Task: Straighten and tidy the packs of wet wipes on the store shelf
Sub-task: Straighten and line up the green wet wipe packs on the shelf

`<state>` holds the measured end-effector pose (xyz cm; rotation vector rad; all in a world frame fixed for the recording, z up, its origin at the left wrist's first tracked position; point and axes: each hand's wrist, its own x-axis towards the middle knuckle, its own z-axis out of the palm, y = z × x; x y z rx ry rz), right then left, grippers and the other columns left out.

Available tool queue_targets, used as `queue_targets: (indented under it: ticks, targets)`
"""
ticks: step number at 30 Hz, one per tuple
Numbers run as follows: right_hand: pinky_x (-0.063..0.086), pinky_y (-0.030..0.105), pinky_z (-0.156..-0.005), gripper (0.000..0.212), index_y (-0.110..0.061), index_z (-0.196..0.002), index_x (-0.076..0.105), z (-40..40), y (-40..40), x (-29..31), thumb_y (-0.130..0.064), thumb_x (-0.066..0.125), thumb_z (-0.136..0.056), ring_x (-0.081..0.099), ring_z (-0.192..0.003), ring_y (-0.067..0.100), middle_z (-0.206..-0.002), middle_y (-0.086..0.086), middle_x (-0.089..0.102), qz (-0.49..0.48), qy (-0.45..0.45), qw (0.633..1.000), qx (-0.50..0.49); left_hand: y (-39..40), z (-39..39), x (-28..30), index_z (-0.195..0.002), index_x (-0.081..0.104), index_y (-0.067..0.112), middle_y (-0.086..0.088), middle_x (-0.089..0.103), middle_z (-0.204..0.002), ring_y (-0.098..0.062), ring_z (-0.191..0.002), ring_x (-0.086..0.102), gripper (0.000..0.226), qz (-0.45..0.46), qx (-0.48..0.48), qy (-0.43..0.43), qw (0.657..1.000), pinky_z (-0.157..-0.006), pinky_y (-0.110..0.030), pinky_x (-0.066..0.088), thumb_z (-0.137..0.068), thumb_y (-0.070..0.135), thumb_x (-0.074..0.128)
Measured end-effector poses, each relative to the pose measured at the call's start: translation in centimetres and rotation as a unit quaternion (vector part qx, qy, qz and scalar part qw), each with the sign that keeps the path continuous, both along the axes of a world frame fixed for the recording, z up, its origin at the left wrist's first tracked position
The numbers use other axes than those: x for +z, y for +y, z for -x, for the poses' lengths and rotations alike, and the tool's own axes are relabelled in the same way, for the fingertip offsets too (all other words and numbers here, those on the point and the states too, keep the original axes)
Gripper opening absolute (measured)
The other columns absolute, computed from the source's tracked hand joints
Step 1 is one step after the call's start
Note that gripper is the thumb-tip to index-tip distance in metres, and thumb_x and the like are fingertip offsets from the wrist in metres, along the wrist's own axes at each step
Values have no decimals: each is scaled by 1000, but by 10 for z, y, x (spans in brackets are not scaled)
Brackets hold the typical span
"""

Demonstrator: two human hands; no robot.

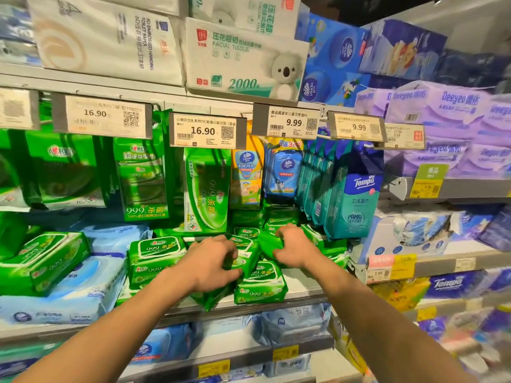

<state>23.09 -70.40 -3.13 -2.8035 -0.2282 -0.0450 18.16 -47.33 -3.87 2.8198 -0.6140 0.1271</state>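
Note:
Several green packs of wet wipes lie jumbled on the middle shelf point(298, 295). My left hand point(214, 259) grips a small green pack point(244, 259) from its left side, fingers curled over it. My right hand point(290, 248) grips another green pack point(266, 243) just to the right of it. Below them a green pack point(261, 286) lies flat at the shelf's front edge. A stack of green packs point(154, 258) stands to the left. A tall green pack point(207, 189) stands upright behind the hands.
Price tags point(206, 131) hang from pegs above. Hanging green packs point(141, 172) fill the left; teal Tempo packs point(351, 200) hang on the right. Blue wipe packs point(63, 294) lie at the lower left. Tissue boxes point(243, 56) sit on the top shelf.

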Motion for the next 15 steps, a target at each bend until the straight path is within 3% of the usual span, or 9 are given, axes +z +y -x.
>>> queue_targets:
  ticks: [3, 6, 8, 12, 15]
  targets:
    - [33, 32, -110, 75, -9, -145, 35, 0, -30, -9, -6, 69, -79, 41, -130, 28, -140, 8, 38, 48, -9, 997, 52, -1, 0, -3, -106, 57, 32, 6, 55, -103, -19, -97, 55, 40, 4, 1, -17, 1000, -88, -39, 48, -76, 58, 60]
    - [22, 43, -118, 97, -20, -155, 7, -9, -43, -26, -9, 71, -83, 15, -145, 35, -162, 4, 4, 207, -18, 976, 65, -3, 2, -8, -103, 57, 31, 6, 52, -100, -19, -97, 53, 36, 9, 14, -40, 999, -88, -40, 48, -77, 56, 62]
    - [17, 45, -120, 102, -25, -155, -4, -16, -42, -38, -16, 70, -86, 7, -148, 34, -163, 7, -9, 242, -9, 966, 88, -4, 3, -12, -101, 56, 31, 6, 50, -97, -19, -95, 52, 35, 18, 24, -45, 999, -87, -41, 49, -76, 56, 63]
    - [35, 45, -111, 97, -24, -155, -4, -19, -41, -51, -7, 64, -88, 34, -139, 35, -158, 16, 22, 194, -34, 972, 129, -10, 4, -17, -95, 57, 31, 6, 51, -93, -20, -91, 55, 39, 41, 55, -55, 996, -84, -41, 50, -70, 60, 58]
    - [44, 49, -100, 95, -14, -154, -2, -9, -38, -49, 1, 61, -85, 42, -127, 41, -145, 24, 35, 278, -102, 947, 123, -18, 7, -14, -91, 56, 31, 6, 50, -92, -20, -89, 56, 37, 35, 75, -45, 996, -82, -40, 52, -69, 60, 58]
